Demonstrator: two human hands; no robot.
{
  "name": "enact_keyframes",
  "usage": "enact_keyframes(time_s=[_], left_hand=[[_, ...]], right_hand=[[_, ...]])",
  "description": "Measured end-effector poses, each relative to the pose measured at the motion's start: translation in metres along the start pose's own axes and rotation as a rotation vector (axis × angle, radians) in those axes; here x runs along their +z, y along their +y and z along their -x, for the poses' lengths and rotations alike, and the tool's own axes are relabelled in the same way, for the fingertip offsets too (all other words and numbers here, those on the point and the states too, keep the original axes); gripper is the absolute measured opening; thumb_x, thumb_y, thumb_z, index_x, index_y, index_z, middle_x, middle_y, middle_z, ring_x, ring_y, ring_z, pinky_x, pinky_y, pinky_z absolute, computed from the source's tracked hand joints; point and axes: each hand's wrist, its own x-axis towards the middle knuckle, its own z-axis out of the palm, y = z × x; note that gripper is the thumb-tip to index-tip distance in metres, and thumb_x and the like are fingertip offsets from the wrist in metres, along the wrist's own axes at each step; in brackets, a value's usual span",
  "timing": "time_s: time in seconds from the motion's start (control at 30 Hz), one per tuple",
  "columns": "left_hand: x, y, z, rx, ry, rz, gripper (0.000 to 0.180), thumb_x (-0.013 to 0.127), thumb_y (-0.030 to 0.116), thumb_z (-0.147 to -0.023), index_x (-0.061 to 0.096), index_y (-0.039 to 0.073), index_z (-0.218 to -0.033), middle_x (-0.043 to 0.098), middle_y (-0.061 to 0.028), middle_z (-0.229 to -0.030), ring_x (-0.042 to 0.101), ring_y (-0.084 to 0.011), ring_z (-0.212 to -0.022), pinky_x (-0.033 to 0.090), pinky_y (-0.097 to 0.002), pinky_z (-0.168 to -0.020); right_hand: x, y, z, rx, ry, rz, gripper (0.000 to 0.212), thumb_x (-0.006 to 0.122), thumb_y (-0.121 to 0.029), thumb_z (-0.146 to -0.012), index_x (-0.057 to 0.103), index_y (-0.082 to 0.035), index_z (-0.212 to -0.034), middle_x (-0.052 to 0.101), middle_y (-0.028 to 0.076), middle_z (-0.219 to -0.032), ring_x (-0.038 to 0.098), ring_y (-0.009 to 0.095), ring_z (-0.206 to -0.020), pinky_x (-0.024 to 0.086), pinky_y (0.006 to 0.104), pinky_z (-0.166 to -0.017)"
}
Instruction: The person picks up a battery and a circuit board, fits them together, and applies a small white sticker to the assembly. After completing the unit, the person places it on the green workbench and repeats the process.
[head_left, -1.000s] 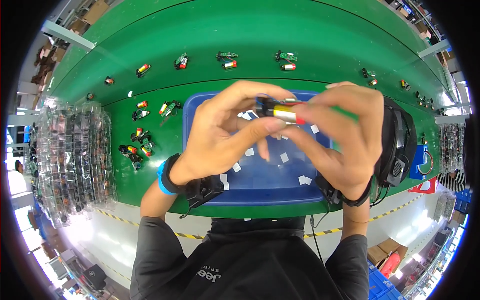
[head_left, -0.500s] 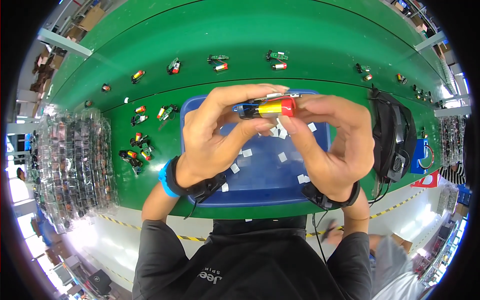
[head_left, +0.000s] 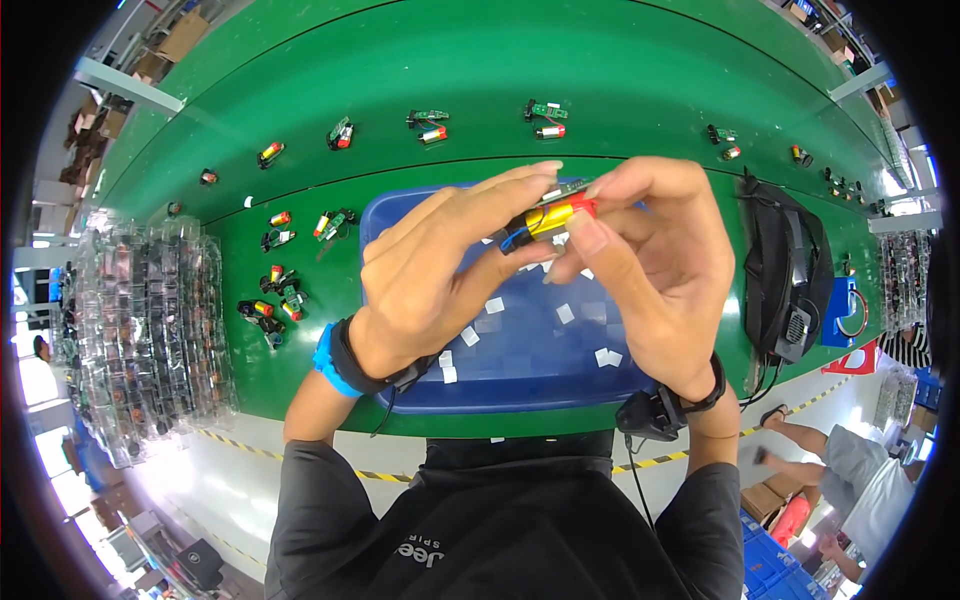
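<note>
Above the blue tray (head_left: 520, 372), both my hands hold a battery assembly (head_left: 548, 219): a yellow cylindrical cell with a red end, blue and red wires, a black end piece and a thin board behind it. My left hand (head_left: 415, 262) is closed around the black end, thumb below and fingers over the top. At the red end, my right hand (head_left: 672, 280) grips with thumb and fingertips. The assembly tilts, red end higher. Small white square pieces (head_left: 495, 305) lie scattered in the tray, partly hidden by my hands.
More assemblies (head_left: 334, 224) lie left of the tray, and a row of others (head_left: 547, 131) runs along the far green strip. Stacked clear plastic trays (head_left: 150, 340) stand at the left. A black bag (head_left: 788, 270) lies right of the tray. A person (head_left: 850, 480) is at lower right.
The battery assembly has tilted from level, its red end rising, as my hands turned. The far row of assemblies has shifted slightly left. The person at lower right has moved further right.
</note>
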Motion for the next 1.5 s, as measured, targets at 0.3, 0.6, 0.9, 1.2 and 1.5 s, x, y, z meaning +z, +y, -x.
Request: enact_keyframes(time_s=[0.3,0.6,0.9,1.2,1.5], left_hand=[[-0.001,0.004,-0.001,-0.018,0.037,0.022,0.041,0.081,-0.002,-0.075,0.065,-0.004,-0.113,0.072,-0.0181,-0.110,0.072,-0.0252,-0.081,0.059,-0.0295,-0.067],[-0.007,0.004,-0.004,-0.164,-0.015,0.161,0.031,0.074,0.000,-0.085,0.064,-0.003,-0.114,0.072,-0.0140,-0.099,0.071,-0.0215,-0.079,0.060,-0.0288,-0.066],[-0.028,0.010,-0.019,-0.891,-0.298,0.933,0.022,0.061,0.011,-0.099,0.060,-0.005,-0.114,0.067,-0.0099,-0.094,0.067,-0.0169,-0.078,0.060,-0.0293,-0.063],[-0.048,-0.073,-0.031,-0.851,-0.148,0.431,0.036,0.068,0.033,-0.095,0.068,0.001,-0.113,0.071,-0.0096,-0.097,0.066,-0.0155,-0.079,0.055,-0.0289,-0.063],[-0.155,-0.311,0.080,-0.733,-0.227,-1.321,0.048,0.067,0.052,-0.090,0.069,0.013,-0.118,0.072,-0.0113,-0.101,0.064,-0.0239,-0.097,0.045,-0.0425,-0.091]], right_hand=[[0.000,0.008,-0.001,0.010,0.028,-0.055,0.036,0.062,0.005,-0.094,0.043,0.002,-0.124,0.062,0.014,-0.099,0.070,0.020,-0.075,0.059,0.0311,-0.066],[-0.001,0.010,-0.005,0.061,-0.047,-0.026,0.032,0.067,0.003,-0.092,0.054,0.002,-0.121,0.068,0.011,-0.094,0.070,0.016,-0.078,0.058,0.0259,-0.065],[-0.020,0.008,-0.016,-0.402,-0.223,0.694,0.042,0.077,0.005,-0.080,0.061,0.002,-0.119,0.069,0.011,-0.088,0.070,0.018,-0.076,0.058,0.0271,-0.066],[-0.013,0.001,-0.010,-0.186,-0.184,0.751,0.028,0.079,-0.001,-0.080,0.069,-0.001,-0.106,0.072,0.011,-0.090,0.071,0.016,-0.073,0.057,0.0263,-0.065],[-0.022,0.002,-0.011,-0.358,-0.279,0.880,0.024,0.078,-0.007,-0.081,0.069,-0.005,-0.103,0.070,0.005,-0.082,0.068,0.015,-0.068,0.052,0.0252,-0.057]])
